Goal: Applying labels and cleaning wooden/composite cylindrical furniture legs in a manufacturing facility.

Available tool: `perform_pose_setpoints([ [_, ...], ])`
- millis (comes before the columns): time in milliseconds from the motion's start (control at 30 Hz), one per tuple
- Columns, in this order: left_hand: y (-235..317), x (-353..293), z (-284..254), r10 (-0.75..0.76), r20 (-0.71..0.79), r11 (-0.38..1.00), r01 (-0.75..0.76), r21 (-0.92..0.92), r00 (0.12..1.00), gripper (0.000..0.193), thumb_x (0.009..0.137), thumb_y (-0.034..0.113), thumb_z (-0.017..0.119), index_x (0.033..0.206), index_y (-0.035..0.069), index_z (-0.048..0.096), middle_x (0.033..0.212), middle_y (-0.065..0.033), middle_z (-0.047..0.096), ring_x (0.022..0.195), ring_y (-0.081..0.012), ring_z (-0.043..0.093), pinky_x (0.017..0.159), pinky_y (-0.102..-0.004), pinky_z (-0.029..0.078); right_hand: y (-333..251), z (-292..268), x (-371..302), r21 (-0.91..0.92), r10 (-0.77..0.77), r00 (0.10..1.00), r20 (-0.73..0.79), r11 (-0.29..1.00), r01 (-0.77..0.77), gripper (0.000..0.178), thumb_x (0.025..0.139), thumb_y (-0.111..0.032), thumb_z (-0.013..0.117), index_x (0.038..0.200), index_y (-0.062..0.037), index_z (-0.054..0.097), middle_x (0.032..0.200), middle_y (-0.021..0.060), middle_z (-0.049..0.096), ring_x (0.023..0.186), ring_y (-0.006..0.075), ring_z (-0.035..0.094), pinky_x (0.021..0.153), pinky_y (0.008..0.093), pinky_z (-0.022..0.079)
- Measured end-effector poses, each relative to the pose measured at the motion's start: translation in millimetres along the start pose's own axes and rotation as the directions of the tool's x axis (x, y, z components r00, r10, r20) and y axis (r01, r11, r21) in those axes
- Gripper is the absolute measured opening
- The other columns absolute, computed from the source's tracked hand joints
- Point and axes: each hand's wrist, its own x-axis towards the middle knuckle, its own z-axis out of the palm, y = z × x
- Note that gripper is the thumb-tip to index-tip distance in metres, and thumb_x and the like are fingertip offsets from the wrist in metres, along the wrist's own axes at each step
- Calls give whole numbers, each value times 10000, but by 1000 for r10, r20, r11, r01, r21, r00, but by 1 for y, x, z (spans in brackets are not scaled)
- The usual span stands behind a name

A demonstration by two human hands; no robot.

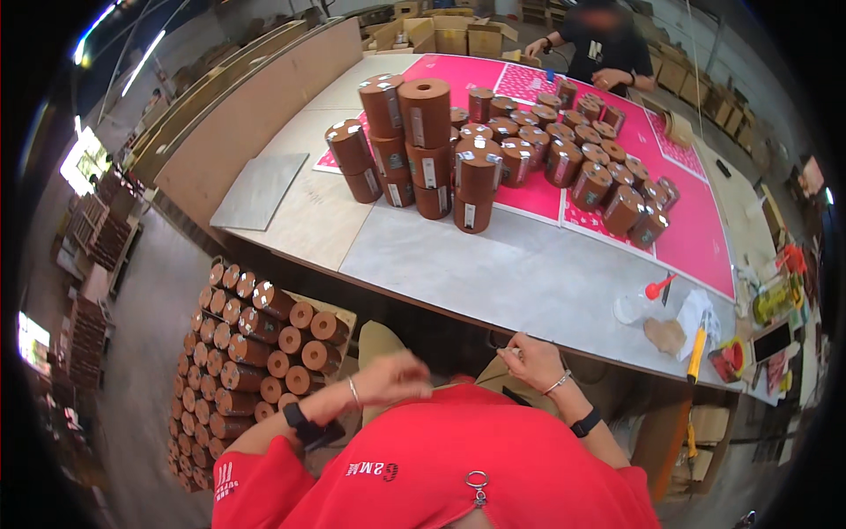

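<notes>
My left hand (394, 379) is over my lap, between the stacked rolls and my right hand. Its fingers are smeared by motion, and no held thing shows. Close to the table's front edge, my right hand (535, 361) is closed in a pinch; a small pale bit shows at its fingertips, too small to name. Brown hollow rolls (425, 113) with pale labels stand on the table, some piled in columns at the near left. More brown rolls (242, 376) lie in a stack on the floor side, left of my left arm.
Pink printed sheets (696, 231) cover part of the grey tabletop (414, 251). A grey slab (260, 191) lies at its left. A yellow-handled knife (697, 353), a white cloth (702, 313) and a red spoon (656, 288) lie at the right. Another person (608, 51) stands across the table.
</notes>
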Motion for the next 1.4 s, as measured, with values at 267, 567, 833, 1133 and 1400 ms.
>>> perform_pose_setpoints([
  [267,35,157,-91,18,-659,999,-43,-23,752,896,673,419,834,1312,-41,406,1245,-204,502,1142,-270,532,896,-378,481,10,-41,-19,283,223,951,-214,946,-158,220,897,-275,619,852,-64,577,588,62,633,514,183,628,532,302,492],
  [567,32,258,-102,95,-769,994,-97,43,632,1040,647,445,848,1335,-121,312,1285,-276,466,1216,-330,489,1008,-390,408,56,-60,-4,621,307,945,-108,763,-178,231,928,-244,613,895,-15,604,688,1,590,652,41,514,566,221,426],
  [833,35,288,-104,-11,-798,985,-133,-114,602,966,623,437,861,1272,-89,375,1185,-228,562,1101,-282,582,923,-343,475,74,-74,17,708,327,919,221,594,-382,270,938,-298,595,923,-30,626,731,-28,555,672,50,483,593,212,399],
  [1133,57,241,-69,212,-747,949,-315,4,630,828,594,320,879,1212,1,429,1121,-157,572,1044,-240,588,897,-348,477,92,-46,14,-145,163,896,-414,959,-242,263,842,-331,656,1016,-133,647,996,112,547,716,268,600,595,368,496],
  [1400,25,199,13,114,-537,976,-195,-95,836,848,593,279,878,1250,-3,421,1155,-164,578,1086,-254,575,933,-342,456,78,-37,1,-360,-133,884,-449,932,-43,395,797,-296,697,1134,-102,631,1053,143,534,838,302,582,684,394,509],
])
